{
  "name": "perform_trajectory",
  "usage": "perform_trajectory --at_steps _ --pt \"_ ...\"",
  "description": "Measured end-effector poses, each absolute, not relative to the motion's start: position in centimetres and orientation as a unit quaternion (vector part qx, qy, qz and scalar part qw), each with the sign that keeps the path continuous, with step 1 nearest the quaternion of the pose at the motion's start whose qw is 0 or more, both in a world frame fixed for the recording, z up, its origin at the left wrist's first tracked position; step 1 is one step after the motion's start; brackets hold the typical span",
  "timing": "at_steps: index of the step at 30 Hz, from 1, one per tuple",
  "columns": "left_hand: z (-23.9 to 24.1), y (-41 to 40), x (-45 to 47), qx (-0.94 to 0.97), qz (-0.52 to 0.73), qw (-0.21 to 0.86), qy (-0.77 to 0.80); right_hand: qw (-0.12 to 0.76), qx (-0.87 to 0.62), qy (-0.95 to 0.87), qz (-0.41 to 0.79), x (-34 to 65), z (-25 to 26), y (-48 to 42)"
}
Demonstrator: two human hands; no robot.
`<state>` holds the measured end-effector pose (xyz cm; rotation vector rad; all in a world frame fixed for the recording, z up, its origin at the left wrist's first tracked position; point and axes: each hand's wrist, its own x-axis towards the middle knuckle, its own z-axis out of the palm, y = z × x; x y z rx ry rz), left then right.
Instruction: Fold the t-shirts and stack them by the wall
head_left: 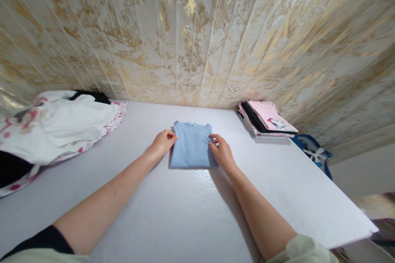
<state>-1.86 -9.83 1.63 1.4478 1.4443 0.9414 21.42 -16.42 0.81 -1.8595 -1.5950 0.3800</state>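
A light blue garment (pixel 193 148), which looks like a shirt, lies folded into a neat near-square on the white table. Its neckline edge faces the wall. At its left edge, my left hand (pixel 164 141) is closed, thumb and forefinger pinching the cloth near the upper corner. My right hand (pixel 222 152) is at the opposite edge; its thumb and forefinger touch the fabric with a small gap between their tips. The remaining fingers of that hand are partly hidden.
Against the patterned wall, at the right, is a stack of folded clothes (pixel 271 117) topped by a pink printed piece. A loose heap of white, black and pink-spotted clothes (pixel 70 127) covers the table's left. Beyond the table's (pixel 327 209) right edge sits a blue-trimmed bag (pixel 316 154).
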Motion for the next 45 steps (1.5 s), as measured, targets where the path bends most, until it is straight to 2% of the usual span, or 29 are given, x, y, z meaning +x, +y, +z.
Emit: perform_trajectory --at_steps 7,11,19,23,26,30,34,41,45 --pt "2.0 -10.2 -0.9 0.538 0.430 0.470 0.552 0.348 -0.691 -0.626 0.103 20.8 1.2 -16.6" --pt "3.4 -10.9 0.6 0.533 0.447 0.485 0.530 0.350 -0.665 -0.649 0.116 19.8 2.0 -16.8" --pt "5.0 -12.7 4.7 0.560 0.426 0.555 0.444 0.385 -0.620 -0.661 0.176 17.7 4.6 -17.8" --pt "4.9 -12.9 5.5 0.558 0.403 0.600 0.408 0.384 -0.637 -0.646 0.170 18.5 4.5 -17.7" --pt "4.7 -12.9 5.3 0.592 0.399 0.585 0.386 0.373 -0.649 -0.643 0.161 19.0 4.5 -17.6" --pt "3.5 -12.2 4.1 0.633 0.446 0.486 0.404 0.363 -0.660 -0.640 0.149 20.0 5.5 -17.7" --pt "1.7 -10.8 2.8 0.649 0.443 0.398 0.473 0.332 -0.671 -0.654 0.107 23.5 8.5 -17.7" --pt "0.4 -10.5 2.9 0.686 0.395 0.385 0.475 0.205 -0.707 -0.675 -0.060 35.9 17.3 -15.7" --pt "0.0 -10.4 3.0 0.693 0.377 0.389 0.475 0.139 -0.757 -0.627 -0.125 42.4 20.5 -13.5"
